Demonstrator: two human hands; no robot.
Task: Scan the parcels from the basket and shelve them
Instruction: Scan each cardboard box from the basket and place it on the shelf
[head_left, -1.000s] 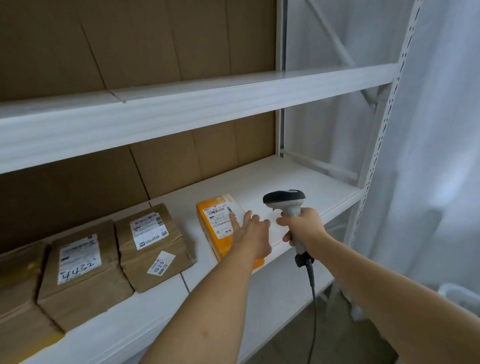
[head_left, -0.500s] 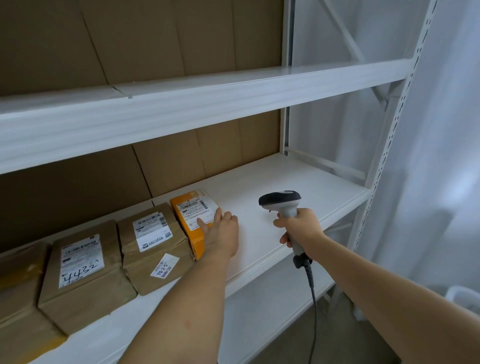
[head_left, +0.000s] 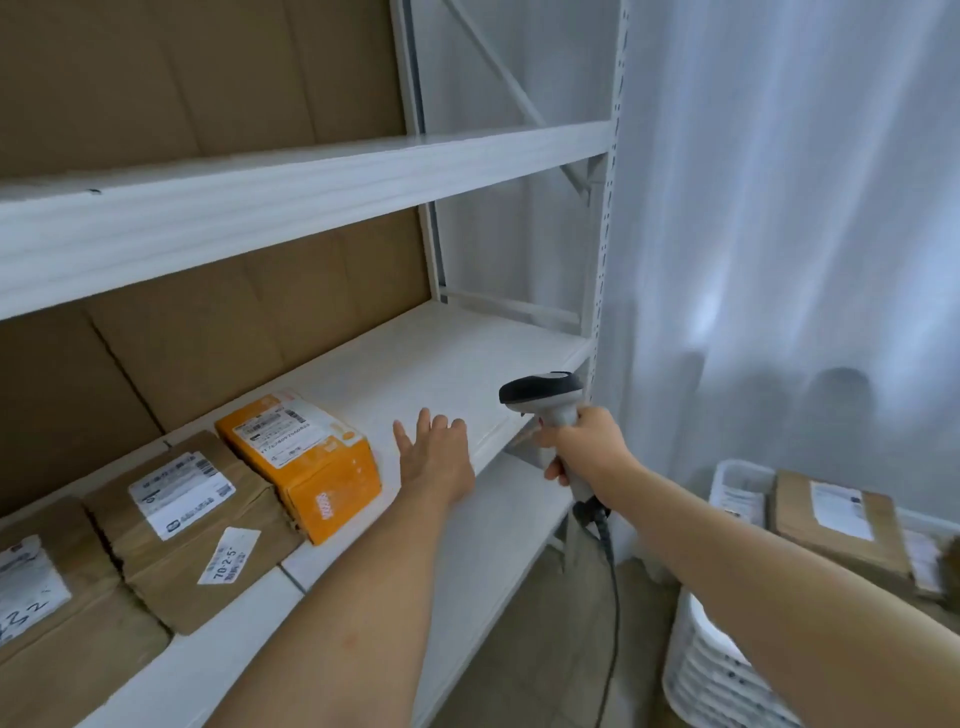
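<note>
Orange parcel (head_left: 306, 462) seen set on the white shelf (head_left: 441, 358) beside brown parcels (head_left: 187, 525), left hand (head_left: 436, 457) held flat, fingers spread, just right of it, barcode scanner (head_left: 550, 410) gripped in right hand (head_left: 587, 447).

An orange parcel (head_left: 306, 457) is sitting beside brown, white-labelled parcels (head_left: 192, 525) on the white shelf (head_left: 441, 358); the scanner (head_left: 545, 400) is showing grey and black.

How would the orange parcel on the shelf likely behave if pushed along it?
The orange rectangular cardboard parcel lies flat on its broad face on the smooth white shelf, so it would probably slide, not tip. Its crisp edges suggest a stiff box. Weight cannot be judged.
</note>
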